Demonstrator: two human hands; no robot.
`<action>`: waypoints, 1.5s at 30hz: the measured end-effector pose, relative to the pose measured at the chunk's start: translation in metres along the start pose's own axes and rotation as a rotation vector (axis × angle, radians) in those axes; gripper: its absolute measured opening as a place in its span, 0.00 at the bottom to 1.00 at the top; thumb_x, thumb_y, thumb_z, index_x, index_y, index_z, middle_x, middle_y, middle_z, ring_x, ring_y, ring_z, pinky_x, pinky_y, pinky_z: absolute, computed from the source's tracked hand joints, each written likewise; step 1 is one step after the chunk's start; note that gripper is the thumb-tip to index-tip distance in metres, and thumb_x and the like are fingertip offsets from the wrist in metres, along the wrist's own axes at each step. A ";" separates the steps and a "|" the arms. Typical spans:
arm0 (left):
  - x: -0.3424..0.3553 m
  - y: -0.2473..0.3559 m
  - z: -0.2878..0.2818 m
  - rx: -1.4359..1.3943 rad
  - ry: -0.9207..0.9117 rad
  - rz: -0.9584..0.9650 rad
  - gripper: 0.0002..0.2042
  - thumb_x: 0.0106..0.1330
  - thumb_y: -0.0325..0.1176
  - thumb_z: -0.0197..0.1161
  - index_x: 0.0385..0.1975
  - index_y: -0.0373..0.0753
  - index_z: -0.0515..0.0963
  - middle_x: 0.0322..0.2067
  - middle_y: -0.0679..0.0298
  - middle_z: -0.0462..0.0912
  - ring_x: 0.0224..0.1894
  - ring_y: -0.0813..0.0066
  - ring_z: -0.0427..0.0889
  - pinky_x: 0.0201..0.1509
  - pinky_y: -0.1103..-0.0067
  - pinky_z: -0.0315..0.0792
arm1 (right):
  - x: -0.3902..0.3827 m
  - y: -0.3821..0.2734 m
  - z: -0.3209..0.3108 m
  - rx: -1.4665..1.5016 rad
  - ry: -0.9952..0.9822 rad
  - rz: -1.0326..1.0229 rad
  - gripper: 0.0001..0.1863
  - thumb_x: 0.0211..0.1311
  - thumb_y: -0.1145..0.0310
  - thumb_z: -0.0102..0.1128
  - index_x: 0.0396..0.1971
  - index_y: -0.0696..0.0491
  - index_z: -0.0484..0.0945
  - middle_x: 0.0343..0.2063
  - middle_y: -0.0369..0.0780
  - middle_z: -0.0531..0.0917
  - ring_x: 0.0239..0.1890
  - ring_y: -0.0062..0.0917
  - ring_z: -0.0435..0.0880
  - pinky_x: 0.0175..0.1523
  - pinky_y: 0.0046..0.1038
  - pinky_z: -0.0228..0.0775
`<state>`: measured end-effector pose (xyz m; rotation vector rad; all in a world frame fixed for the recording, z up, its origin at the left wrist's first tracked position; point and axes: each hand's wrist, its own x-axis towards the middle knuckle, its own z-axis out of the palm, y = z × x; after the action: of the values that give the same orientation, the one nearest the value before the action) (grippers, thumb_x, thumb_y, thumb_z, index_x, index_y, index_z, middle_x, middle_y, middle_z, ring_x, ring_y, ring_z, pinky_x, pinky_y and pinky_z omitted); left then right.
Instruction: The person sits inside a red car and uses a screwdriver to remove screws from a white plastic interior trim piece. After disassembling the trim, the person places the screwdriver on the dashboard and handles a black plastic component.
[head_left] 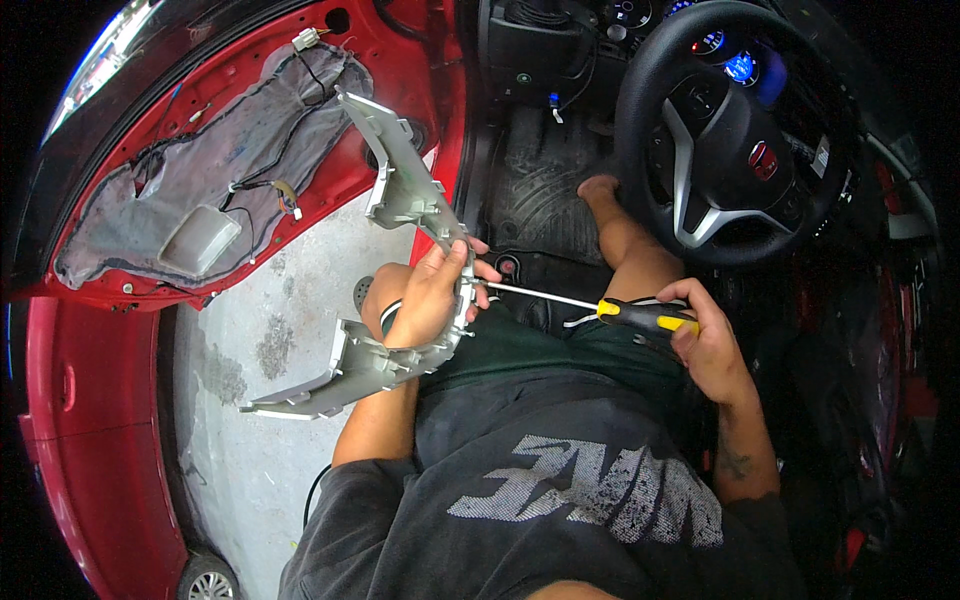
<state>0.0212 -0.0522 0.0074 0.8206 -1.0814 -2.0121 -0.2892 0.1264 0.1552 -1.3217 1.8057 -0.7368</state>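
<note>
My left hand [432, 290] grips a silvery-grey, curved plastic trim piece [405, 170] by its narrow middle. One angled end reaches up toward the open door, the other down-left across my lap, with clips and ribs along it. My right hand [705, 340] is closed round the yellow-and-black handle of a screwdriver [630, 312]. Its thin shaft points left, and the tip meets the middle of the trim beside my left fingers; whether it sits in a slot I cannot tell.
An open red door [410, 50] with exposed wires and plastic sheet is at upper left. The steering wheel [637, 85] hangs above my right leg. A black floor mat [530, 200] lies by my foot. Grey concrete [240, 410] and another red door panel [100, 420] show at left.
</note>
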 end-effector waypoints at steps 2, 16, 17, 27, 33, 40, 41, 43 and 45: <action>-0.002 0.002 -0.001 0.018 0.029 -0.004 0.21 0.89 0.48 0.46 0.59 0.34 0.72 0.36 0.52 0.89 0.24 0.73 0.84 0.23 0.82 0.76 | -0.004 0.002 0.004 -0.014 -0.008 -0.074 0.22 0.70 0.62 0.74 0.54 0.56 0.74 0.41 0.42 0.84 0.45 0.23 0.85 0.42 0.27 0.80; -0.001 -0.005 -0.005 0.029 -0.068 0.002 0.20 0.89 0.48 0.47 0.59 0.35 0.71 0.38 0.53 0.88 0.26 0.73 0.86 0.22 0.81 0.77 | 0.003 0.013 -0.004 -0.100 -0.012 0.192 0.24 0.75 0.50 0.67 0.32 0.60 0.83 0.26 0.42 0.85 0.31 0.24 0.84 0.39 0.31 0.75; -0.001 -0.005 -0.004 0.021 -0.070 0.006 0.20 0.89 0.48 0.47 0.59 0.35 0.70 0.38 0.52 0.88 0.26 0.72 0.86 0.22 0.81 0.77 | 0.002 0.014 -0.001 -0.088 0.002 0.141 0.23 0.74 0.52 0.68 0.34 0.60 0.83 0.28 0.42 0.85 0.33 0.23 0.85 0.40 0.31 0.76; 0.002 -0.012 -0.004 0.046 -0.073 -0.032 0.18 0.89 0.49 0.46 0.50 0.37 0.68 0.40 0.46 0.89 0.25 0.71 0.86 0.21 0.81 0.77 | 0.005 0.026 -0.001 -0.016 -0.066 0.041 0.15 0.76 0.60 0.68 0.36 0.57 0.80 0.31 0.36 0.83 0.27 0.17 0.80 0.34 0.25 0.72; 0.005 -0.021 -0.009 0.020 -0.055 0.006 0.19 0.88 0.51 0.46 0.55 0.39 0.69 0.40 0.48 0.89 0.26 0.71 0.87 0.24 0.79 0.80 | 0.005 0.047 0.008 0.361 -0.116 0.207 0.16 0.83 0.57 0.59 0.40 0.56 0.81 0.25 0.29 0.76 0.18 0.11 0.71 0.20 0.18 0.58; -0.016 -0.004 0.003 -0.046 0.014 -0.188 0.29 0.86 0.61 0.38 0.73 0.46 0.63 0.26 0.58 0.82 0.20 0.69 0.83 0.20 0.74 0.80 | 0.001 0.058 0.007 0.548 -0.039 0.194 0.18 0.84 0.55 0.58 0.46 0.57 0.80 0.24 0.29 0.74 0.17 0.11 0.69 0.20 0.16 0.56; -0.016 -0.006 0.000 -0.059 0.015 -0.173 0.30 0.86 0.62 0.38 0.73 0.46 0.62 0.25 0.59 0.81 0.19 0.69 0.82 0.19 0.74 0.79 | -0.001 0.064 0.004 0.597 -0.031 0.188 0.20 0.84 0.52 0.58 0.50 0.57 0.79 0.24 0.29 0.75 0.17 0.12 0.70 0.21 0.17 0.59; -0.015 -0.011 -0.009 -0.188 -0.040 -0.123 0.24 0.87 0.52 0.46 0.73 0.45 0.60 0.27 0.58 0.79 0.21 0.67 0.80 0.22 0.71 0.79 | -0.003 0.073 0.002 0.762 -0.081 0.070 0.23 0.83 0.49 0.58 0.53 0.57 0.77 0.24 0.30 0.76 0.17 0.13 0.69 0.23 0.18 0.61; -0.013 -0.017 -0.016 -0.375 -0.056 -0.102 0.22 0.83 0.42 0.51 0.72 0.44 0.61 0.30 0.56 0.79 0.27 0.65 0.82 0.27 0.70 0.80 | -0.003 0.075 0.001 0.873 -0.165 -0.029 0.31 0.78 0.43 0.62 0.60 0.58 0.73 0.27 0.33 0.78 0.19 0.16 0.72 0.27 0.20 0.67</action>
<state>0.0362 -0.0422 -0.0117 0.6349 -0.6692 -2.2419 -0.3261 0.1516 0.0952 -0.7811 1.1044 -1.2058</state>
